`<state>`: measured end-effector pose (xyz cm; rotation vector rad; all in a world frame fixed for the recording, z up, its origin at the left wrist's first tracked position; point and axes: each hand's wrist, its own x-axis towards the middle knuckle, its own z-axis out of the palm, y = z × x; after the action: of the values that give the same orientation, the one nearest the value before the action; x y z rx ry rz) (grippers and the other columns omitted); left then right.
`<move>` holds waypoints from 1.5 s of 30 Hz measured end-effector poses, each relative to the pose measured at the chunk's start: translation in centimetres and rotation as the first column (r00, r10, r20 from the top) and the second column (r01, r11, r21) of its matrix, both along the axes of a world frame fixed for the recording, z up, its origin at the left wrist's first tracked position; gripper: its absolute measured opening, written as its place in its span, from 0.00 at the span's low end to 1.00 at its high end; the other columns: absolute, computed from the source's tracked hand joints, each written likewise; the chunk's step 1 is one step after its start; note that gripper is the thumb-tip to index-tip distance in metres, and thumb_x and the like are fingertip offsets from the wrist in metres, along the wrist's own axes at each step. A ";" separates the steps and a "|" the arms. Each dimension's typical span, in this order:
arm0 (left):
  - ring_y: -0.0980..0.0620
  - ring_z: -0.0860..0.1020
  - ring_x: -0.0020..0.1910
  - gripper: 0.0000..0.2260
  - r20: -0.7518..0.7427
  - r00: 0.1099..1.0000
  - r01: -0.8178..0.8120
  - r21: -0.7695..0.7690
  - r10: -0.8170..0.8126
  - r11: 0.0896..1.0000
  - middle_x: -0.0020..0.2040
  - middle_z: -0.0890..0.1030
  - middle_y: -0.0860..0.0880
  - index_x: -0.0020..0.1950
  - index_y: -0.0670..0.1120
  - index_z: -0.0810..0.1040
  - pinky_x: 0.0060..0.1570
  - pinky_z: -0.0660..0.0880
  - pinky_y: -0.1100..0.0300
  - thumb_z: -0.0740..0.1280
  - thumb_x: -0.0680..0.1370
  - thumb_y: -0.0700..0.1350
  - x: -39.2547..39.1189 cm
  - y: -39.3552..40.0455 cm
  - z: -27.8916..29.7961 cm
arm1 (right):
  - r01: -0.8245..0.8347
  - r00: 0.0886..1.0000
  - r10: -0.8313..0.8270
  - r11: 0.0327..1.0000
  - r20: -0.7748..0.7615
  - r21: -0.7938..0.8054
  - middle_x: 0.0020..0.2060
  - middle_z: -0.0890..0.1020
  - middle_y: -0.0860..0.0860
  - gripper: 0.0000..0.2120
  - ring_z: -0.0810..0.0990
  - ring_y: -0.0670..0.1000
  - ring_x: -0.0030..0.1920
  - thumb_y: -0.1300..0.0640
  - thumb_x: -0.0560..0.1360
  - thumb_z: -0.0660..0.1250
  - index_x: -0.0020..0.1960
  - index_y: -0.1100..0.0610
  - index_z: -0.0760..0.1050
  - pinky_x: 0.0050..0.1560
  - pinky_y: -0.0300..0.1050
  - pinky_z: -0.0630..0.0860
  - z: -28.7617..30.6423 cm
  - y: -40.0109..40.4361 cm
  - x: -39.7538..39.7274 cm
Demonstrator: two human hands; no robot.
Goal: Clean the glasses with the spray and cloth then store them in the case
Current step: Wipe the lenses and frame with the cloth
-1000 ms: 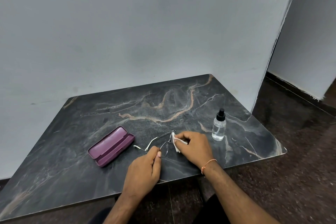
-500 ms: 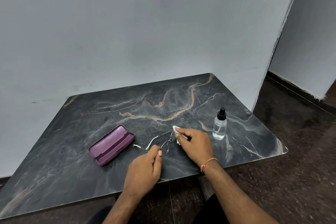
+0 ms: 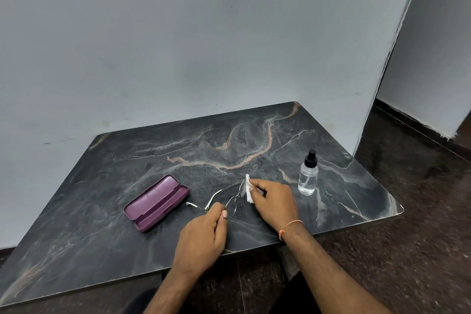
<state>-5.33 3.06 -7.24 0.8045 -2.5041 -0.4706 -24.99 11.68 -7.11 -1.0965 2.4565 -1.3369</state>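
Midway, the glasses [image 3: 230,201] are held just above the desk [image 3: 254,135], pinched in the left hand [image 3: 201,237] grip, one lens is wiped with the cloth [image 3: 248,188] pinched in the right hand [image 3: 274,201], spray bottle [image 3: 308,176] standing aside, open case [image 3: 156,202] unfilled, storing left.

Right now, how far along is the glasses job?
Done: case open; whether spraying happened, cannot tell. In hand: left hand holds glasses, right hand rubs cloth on a lens. Left: finish wiping, store glasses in case. Spray stands on table.
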 end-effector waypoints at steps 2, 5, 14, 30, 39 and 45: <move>0.52 0.78 0.34 0.09 0.031 1.000 -0.002 -0.004 0.002 1.000 0.32 0.77 0.52 0.50 0.55 0.67 0.37 0.74 0.50 0.53 0.86 0.57 0.0 0.0 0.0 | -0.008 1.000 0.008 1.000 -0.002 0.028 0.58 0.87 0.38 0.14 0.86 0.40 0.56 0.50 0.80 0.70 0.65 0.42 0.85 0.54 0.32 0.76 -0.1 -0.1 -0.1; 0.48 0.81 0.37 0.10 0.073 0.997 -0.001 -0.039 0.003 0.999 0.35 0.79 0.51 0.50 0.55 0.65 0.39 0.77 0.48 0.53 0.86 0.57 -0.2 0.0 -0.1 | -0.011 1.000 0.011 0.999 -0.010 0.042 0.59 0.87 0.37 0.15 0.85 0.40 0.59 0.48 0.80 0.69 0.66 0.42 0.84 0.58 0.35 0.78 -0.1 -0.2 -0.1; 0.49 0.80 0.37 0.11 0.104 0.994 -0.006 -0.050 0.011 0.999 0.35 0.79 0.51 0.48 0.54 0.63 0.36 0.72 0.51 0.55 0.86 0.58 -0.5 0.0 0.1 | -0.082 0.997 0.082 0.996 0.004 0.040 0.50 0.88 0.33 0.16 0.85 0.37 0.51 0.42 0.74 0.69 0.60 0.35 0.85 0.52 0.40 0.81 -0.2 0.2 0.1; 0.54 0.72 0.28 0.11 -0.193 0.979 0.080 0.102 -0.059 0.992 0.29 0.71 0.55 0.45 0.53 0.70 0.30 0.64 0.63 0.59 0.87 0.51 0.4 -0.3 0.3 | -0.155 0.987 0.146 0.969 -0.061 -0.192 0.52 0.87 0.37 0.13 0.84 0.40 0.52 0.51 0.79 0.74 0.61 0.40 0.86 0.53 0.36 0.79 -0.1 0.3 0.4; 0.57 0.67 0.26 0.12 -0.297 0.955 0.079 0.181 -0.022 0.980 0.27 0.69 0.56 0.43 0.54 0.72 0.29 0.62 0.65 0.62 0.87 0.46 0.5 0.2 0.8 | -0.081 0.996 0.067 0.966 -0.065 -0.247 0.41 0.84 0.38 0.11 0.83 0.41 0.44 0.50 0.79 0.74 0.60 0.40 0.87 0.47 0.40 0.80 -0.2 0.2 0.5; 0.57 0.67 0.27 0.11 -0.331 0.944 0.076 0.187 -0.010 0.979 0.28 0.68 0.52 0.43 0.54 0.72 0.29 0.63 0.63 0.59 0.86 0.51 0.5 0.1 0.9 | -0.162 0.983 0.130 0.950 -0.133 -0.268 0.43 0.86 0.37 0.10 0.84 0.42 0.43 0.52 0.78 0.75 0.58 0.43 0.88 0.46 0.41 0.81 -0.3 0.4 0.9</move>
<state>-4.84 3.19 -6.37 0.6785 -2.1910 -0.8096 -24.11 12.09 -7.45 -1.4245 2.2538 -1.6493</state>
